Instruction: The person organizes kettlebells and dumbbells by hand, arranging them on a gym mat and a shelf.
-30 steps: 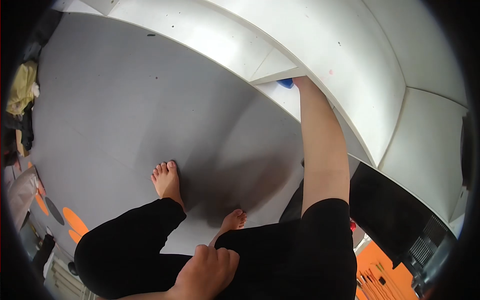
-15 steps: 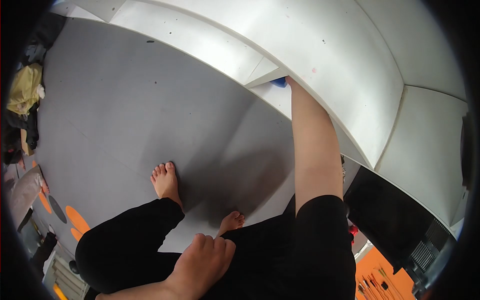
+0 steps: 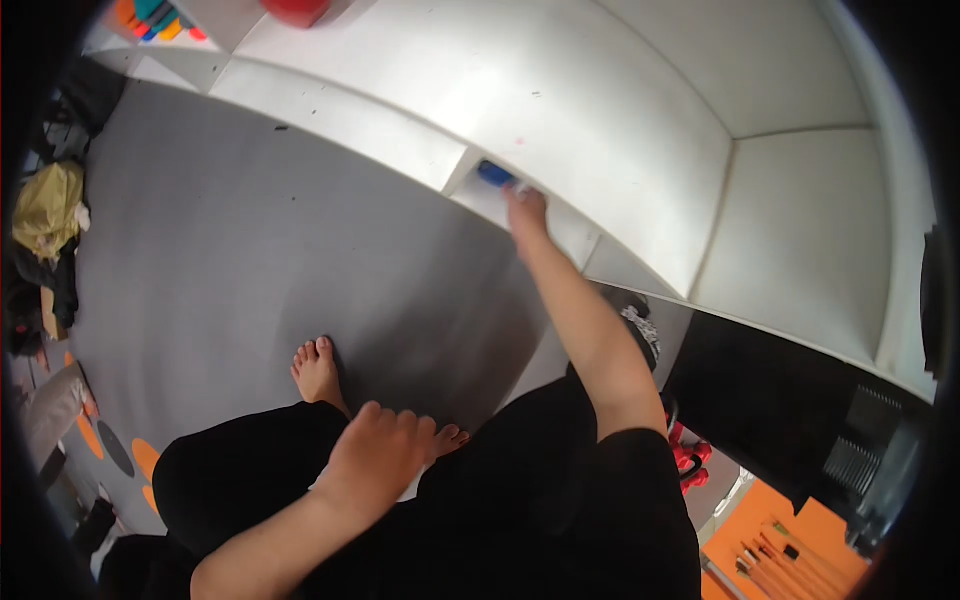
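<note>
My right hand (image 3: 526,212) reaches into a low compartment of the white shelf unit (image 3: 600,190). Its fingers are curled at a blue object (image 3: 494,174) with a whitish part beside the fingertips; blur hides exactly what they grip. Over my knee, my left hand (image 3: 380,450) is curled into a loose fist, its back turned up. A bit of something white shows beside its wrist, and no held object can be made out in it.
A red object (image 3: 296,10) and colourful items (image 3: 160,20) are on the shelf at the top left. Yellow cloth (image 3: 48,208) lies far left. At the right are a black panel (image 3: 770,390), red items (image 3: 690,460) and brushes on an orange surface (image 3: 730,535).
My right hand, hidden inside the compartment before, now shows at its opening beside the blue object. The view has shifted, bringing the red object into sight. My left hand stays curled.
</note>
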### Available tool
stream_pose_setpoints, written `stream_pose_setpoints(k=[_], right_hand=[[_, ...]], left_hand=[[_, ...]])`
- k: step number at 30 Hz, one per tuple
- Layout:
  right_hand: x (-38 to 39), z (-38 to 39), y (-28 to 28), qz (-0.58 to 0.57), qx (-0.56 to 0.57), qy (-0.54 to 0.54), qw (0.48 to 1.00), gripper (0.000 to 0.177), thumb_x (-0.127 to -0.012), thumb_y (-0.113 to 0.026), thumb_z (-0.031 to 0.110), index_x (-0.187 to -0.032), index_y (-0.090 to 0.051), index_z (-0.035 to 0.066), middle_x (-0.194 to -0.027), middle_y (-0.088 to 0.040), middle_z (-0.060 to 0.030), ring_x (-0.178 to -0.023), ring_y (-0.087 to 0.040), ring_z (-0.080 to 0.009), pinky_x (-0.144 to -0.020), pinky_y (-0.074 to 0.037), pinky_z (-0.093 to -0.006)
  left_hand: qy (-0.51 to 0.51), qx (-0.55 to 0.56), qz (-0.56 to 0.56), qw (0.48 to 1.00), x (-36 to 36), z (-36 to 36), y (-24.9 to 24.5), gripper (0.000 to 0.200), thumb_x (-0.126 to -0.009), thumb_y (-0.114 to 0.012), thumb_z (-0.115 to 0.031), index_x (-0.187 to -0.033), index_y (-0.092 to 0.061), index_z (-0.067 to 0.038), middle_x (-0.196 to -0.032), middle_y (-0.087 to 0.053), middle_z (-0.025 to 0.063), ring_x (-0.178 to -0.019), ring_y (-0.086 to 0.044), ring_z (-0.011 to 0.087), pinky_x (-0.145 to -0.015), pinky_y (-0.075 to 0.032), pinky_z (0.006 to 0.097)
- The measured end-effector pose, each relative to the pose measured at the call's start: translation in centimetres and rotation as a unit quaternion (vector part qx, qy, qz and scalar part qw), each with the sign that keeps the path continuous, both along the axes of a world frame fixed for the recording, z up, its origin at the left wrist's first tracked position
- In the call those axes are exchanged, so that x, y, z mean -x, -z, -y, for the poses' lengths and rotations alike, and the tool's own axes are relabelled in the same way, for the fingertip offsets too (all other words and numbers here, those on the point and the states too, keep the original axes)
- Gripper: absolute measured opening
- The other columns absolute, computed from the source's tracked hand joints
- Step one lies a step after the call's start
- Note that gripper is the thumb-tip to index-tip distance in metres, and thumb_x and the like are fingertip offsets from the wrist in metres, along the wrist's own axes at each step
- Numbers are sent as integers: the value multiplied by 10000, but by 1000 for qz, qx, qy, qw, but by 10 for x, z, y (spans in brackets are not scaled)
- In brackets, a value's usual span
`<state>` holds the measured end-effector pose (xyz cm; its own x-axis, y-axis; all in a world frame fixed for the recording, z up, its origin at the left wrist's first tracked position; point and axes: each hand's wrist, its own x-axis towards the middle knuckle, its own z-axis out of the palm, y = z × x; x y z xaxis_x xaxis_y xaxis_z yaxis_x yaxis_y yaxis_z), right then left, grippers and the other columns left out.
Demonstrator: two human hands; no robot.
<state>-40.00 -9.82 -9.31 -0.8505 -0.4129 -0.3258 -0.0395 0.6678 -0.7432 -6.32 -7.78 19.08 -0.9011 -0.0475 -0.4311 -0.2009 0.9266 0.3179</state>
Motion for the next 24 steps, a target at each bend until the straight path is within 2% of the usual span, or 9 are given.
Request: stream_pose_setpoints(k=[2, 3, 4, 6, 8, 12, 16, 20, 24], right_hand=[[-34, -50, -55, 199, 25, -75, 977, 639, -945, -697, 359, -1437, -477, 15, -1348, -581, -158, -1273, -542, -270, -1086, -419, -365], [-53, -79, -95, 214, 26, -141, 966, 544, -937, -692, 357, -1345, -536, 32, -1159, -643, -123, -1066, -631, -235, -951, -490, -381], [-58, -112, -102, 271, 83, -237, 929, 411, -967, -679, 255, -1325, -600, 69, -1230, -644, -90, -1157, -600, -208, -991, -476, -356], [-73, -164, -168, 49, 36, -356, 933, 305, -961, -670, 206, -1243, -647, 93, -1152, -671, -94, -1118, -628, -221, -945, -494, -373], [-89, -203, -235, -88, 47, -341, 935, 288, -937, -683, 185, -1211, -656, 100, -1111, -673, -116, -1086, -645, -261, -921, -507, -392], [-130, -262, -318, -174, 48, -214, 960, 286, -928, -687, 152, -1205, -658, 90, -1102, -671, -114, -1031, -659, -279, -913, -519, -392], [-173, -307, -346, -78, 106, -25, 991, 270, -930, -689, 140, -1190, -653, 78, -1081, -672, -114, -1027, -663, -264, -913, -515, -384], [-211, -349, -342, -38, 182, 132, 974, 277, -952, -668, 119, -1222, -646, 58, -1086, -673, -91, -1023, -670, -200, -902, -523, -338], [-258, -391, -319, 8, 196, 249, 948, 285, -969, -649, 181, -1224, -632, 53, -1046, -676, -109, -946, -648, -184, -856, -522, -337]], left_hand=[[-2, -18, 11, 1000, 10, 8, 5, 265, -859, -738, -324, -886, -589, -107, -808, -606, 42, -772, -644, 221, -741, -463, 352], [14, -12, -1, 1000, 17, 13, 7, 265, -859, -738, -324, -886, -589, -107, -808, -606, 42, -772, -644, 221, -741, -463, 352], [25, -22, -36, 999, 27, 18, 9, 248, -874, -730, -310, -897, -603, -98, -802, -628, 44, -772, -659, 226, -741, -473, 356], [61, -20, -85, 994, 52, 27, 10, 232, -889, -721, -296, -908, -617, -90, -796, -650, 45, -773, -675, 231, -740, -484, 360], [78, -44, -148, 985, 83, 30, 6, 201, -889, -721, -256, -920, -629, -80, -854, -674, 75, -812, -676, 279, -779, -501, 391], [30, -214, -248, 944, 146, 20, -27, 122, -893, -705, -173, -928, -627, -86, -857, -641, 108, -830, -647, 333, -752, -506, 445], [-24, -184, -210, 960, 195, 21, -31, 193, -878, -744, -230, -936, -627, -88, -892, -661, 112, -861, -651, 361, -784, -501, 456], [50, -62, -287, 955, 261, 33, -29, 426, -854, -777, -333, -1095, -586, -39, -1134, -632, 184, -1068, -599, 386, -945, -452, 468], [62, 97, -398, 910, 323, 77, 57, 906, -864, -727, -556, -1464, -389, 33, -1435, -461, 285, -1371, -388, 453, -1160, -278, 529]])
